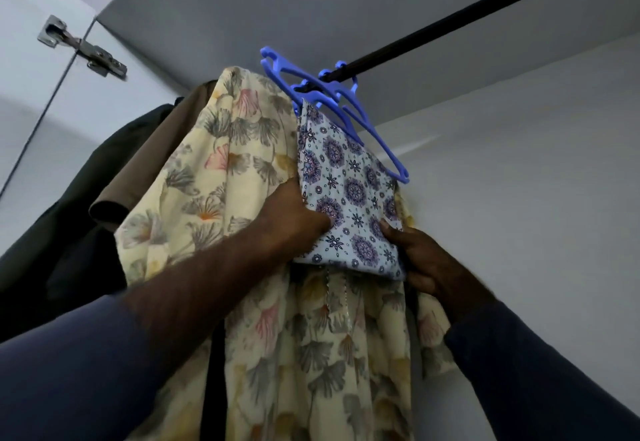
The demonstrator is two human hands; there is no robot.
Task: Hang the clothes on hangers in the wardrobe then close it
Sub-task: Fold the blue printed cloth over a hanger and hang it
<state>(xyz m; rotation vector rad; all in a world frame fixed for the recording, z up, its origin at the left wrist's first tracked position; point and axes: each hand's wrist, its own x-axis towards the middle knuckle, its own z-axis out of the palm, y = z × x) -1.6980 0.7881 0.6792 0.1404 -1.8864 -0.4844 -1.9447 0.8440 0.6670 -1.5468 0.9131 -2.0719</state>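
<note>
A blue-and-white patterned cloth (pixel 349 195) hangs folded over a blue plastic hanger (pixel 349 108) hooked on the dark wardrobe rod (pixel 450 21). My left hand (pixel 294 215) grips the cloth's left edge, thumb on its front. My right hand (pixel 426 264) holds its lower right corner, fingers curled behind it. A second blue hanger is hooked on the rod just to the right. Behind and left of the cloth hangs a cream floral garment (pixel 214 181), falling below both hands.
Further left on the rod hang a brown garment (pixel 152 160) and a dark garment (pixel 69 233). The wardrobe's grey top panel and back wall (pixel 519 181) enclose the space. A metal door hinge (pixel 83 47) sits at upper left.
</note>
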